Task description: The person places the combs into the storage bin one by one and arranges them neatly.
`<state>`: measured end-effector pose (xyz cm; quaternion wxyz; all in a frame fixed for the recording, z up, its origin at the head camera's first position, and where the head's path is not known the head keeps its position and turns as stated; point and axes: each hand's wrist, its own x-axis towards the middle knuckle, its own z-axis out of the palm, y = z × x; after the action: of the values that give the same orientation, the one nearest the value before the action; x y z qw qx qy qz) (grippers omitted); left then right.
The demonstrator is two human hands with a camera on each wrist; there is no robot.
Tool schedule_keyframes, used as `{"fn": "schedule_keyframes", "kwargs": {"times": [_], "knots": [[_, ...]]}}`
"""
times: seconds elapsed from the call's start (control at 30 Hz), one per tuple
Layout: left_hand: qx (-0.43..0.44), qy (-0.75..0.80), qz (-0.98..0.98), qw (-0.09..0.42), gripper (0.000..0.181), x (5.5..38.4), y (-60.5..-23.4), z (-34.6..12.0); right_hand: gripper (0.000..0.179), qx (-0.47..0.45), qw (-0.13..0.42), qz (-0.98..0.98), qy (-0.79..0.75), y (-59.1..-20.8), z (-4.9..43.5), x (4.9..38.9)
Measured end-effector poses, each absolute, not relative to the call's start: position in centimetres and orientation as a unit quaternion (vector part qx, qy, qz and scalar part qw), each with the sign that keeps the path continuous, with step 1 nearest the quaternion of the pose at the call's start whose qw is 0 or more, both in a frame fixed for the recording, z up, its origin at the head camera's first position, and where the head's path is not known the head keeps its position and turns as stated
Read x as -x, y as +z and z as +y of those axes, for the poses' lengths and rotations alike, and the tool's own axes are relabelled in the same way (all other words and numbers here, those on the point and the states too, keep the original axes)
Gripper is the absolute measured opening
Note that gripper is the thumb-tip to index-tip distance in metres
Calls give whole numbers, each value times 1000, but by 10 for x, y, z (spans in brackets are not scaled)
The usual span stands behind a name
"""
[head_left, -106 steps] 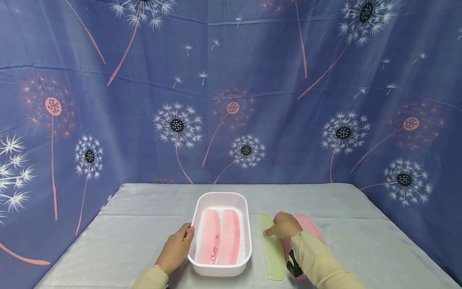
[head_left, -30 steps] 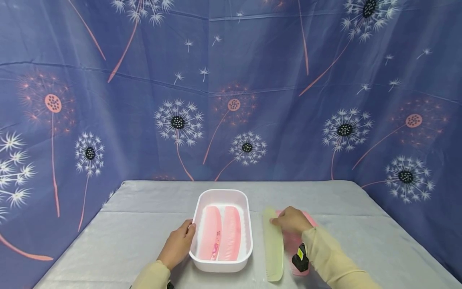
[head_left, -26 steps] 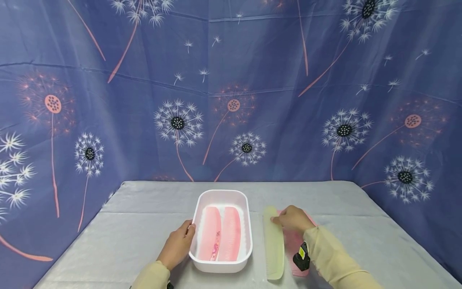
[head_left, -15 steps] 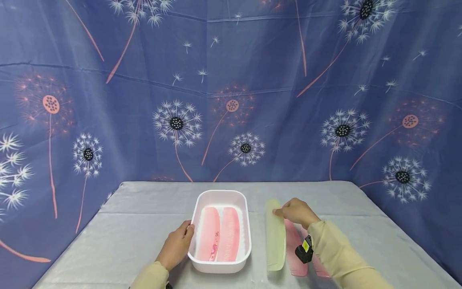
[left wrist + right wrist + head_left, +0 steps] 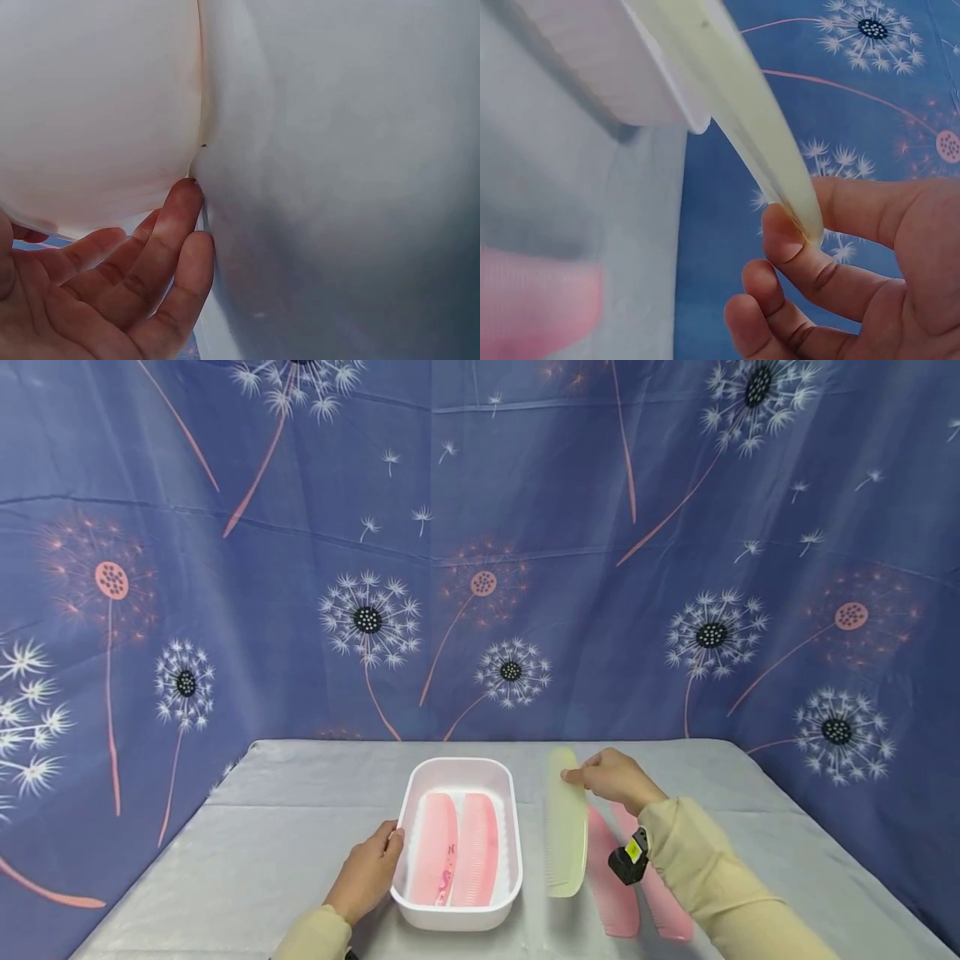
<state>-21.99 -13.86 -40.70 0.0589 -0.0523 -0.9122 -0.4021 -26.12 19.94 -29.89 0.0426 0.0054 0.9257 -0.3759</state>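
My right hand point(image 5: 617, 777) pinches a pale green comb point(image 5: 566, 835) near its far end, thumb on one face and fingertip on the other. The comb is raised off the table and tilted, teeth facing left. At the left side of a white plastic tub point(image 5: 456, 919), my left hand point(image 5: 365, 870) grips the wall near the rim; the left wrist view shows its fingers point(image 5: 184, 206) against the outside. Inside the tub, a pink comb with a printed pattern point(image 5: 433, 843) lies beside a plain pink comb point(image 5: 477, 852).
Two pink combs, one nearer the tub point(image 5: 613, 897) and one farther right point(image 5: 663, 906), lie on the grey cloth-covered table point(image 5: 322, 785), partly under my right forearm. A blue dandelion-print curtain point(image 5: 600, 635) stands behind and at both sides.
My right hand has taken the green comb by its far end and lifted it off the table, uncovering the two pink combs. The left hand and tub have stayed put.
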Motion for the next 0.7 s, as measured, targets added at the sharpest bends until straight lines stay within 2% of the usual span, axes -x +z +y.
{"fn": "schedule_keyframes", "kwargs": {"times": [0.7], "knots": [[53,-406,-910,61,40,221,-409,-139,29,24,28,924,-380,-287,160,265]]}}
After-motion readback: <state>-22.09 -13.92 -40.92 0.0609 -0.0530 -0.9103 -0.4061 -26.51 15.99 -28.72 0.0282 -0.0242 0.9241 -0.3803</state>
